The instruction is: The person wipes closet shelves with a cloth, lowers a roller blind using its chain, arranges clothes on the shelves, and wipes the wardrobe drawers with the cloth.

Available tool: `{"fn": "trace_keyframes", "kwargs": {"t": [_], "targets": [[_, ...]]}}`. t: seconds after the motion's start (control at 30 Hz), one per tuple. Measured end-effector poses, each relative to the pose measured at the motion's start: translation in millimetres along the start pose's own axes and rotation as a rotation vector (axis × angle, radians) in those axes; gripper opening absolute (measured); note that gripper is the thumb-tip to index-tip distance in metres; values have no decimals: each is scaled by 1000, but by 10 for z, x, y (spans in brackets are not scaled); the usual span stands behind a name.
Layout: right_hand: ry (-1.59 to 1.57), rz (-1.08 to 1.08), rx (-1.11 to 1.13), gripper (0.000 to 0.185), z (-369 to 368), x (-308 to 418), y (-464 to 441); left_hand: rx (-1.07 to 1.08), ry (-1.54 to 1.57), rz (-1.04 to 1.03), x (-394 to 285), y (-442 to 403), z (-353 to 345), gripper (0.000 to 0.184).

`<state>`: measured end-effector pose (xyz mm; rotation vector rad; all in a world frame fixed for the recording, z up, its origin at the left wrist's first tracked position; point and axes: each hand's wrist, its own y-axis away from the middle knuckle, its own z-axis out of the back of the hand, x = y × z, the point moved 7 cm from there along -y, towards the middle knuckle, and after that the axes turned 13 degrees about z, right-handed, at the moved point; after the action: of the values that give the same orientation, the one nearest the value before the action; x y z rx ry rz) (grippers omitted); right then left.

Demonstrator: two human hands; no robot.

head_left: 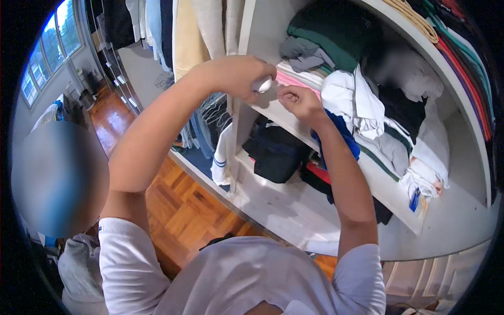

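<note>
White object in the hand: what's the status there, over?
Left hand gripping small white object, exact type unclear. Right hand curled close by, apart from it. Clothes piled on the closet shelf beyond; none between the hands.

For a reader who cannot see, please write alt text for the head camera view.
A person's left hand holds a small white object before open shelves, the right hand curled close by. Folded and crumpled clothes lie on the shelves; more clothes hang on both sides.
</note>
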<state>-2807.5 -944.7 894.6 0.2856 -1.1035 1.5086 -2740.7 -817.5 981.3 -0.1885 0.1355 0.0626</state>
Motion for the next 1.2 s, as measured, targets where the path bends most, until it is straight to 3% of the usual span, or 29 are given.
{"fn": "trace_keyframes", "kwargs": {"t": [0.1, 0.23, 0.37, 0.57, 0.73, 0.77, 0.83, 0.93, 1.03, 1.07, 1.2], "targets": [[-238, -84, 94, 20, -15, 22, 56, 51, -3, 42, -52, -103, -60, 55], [-292, -153, 330, 23, -88, 381, 198, 49, -17, 1, -163, -287, -187, 57], [-519, -74, 240, 27, 31, 369, 249, 113, -31, 6, -66, -534, -548, 53], [-577, -18, 114, 34, 184, 334, 261, 138, -37, 22, -28, -656, -621, 48], [-577, 5, 186, 29, 158, 437, 285, 130, -44, 12, 27, -701, -709, 50], [-576, 1, 205, 27, 164, 470, 291, 129, -21, -78, -2, -714, -734, 50], [-645, 28, 140, 23, 208, 436, 275, 238, -87, 48, 37, -729, -812, 49], [-437, -60, 30, 18, 277, 233, 194, 183, -84, 41, 23, -727, -770, 50], [256, -96, -66, 14, 335, 43, 130, 108, -75, 44, 12, -733, -708, 52], [503, 34, -69, 13, 313, 68, 82, 89, -84, 54, -34, -742, -642, 52], [638, -89, -149, 12, 265, -268, -112, 115, -93, 66, 28, -803, -645, 61]]}}
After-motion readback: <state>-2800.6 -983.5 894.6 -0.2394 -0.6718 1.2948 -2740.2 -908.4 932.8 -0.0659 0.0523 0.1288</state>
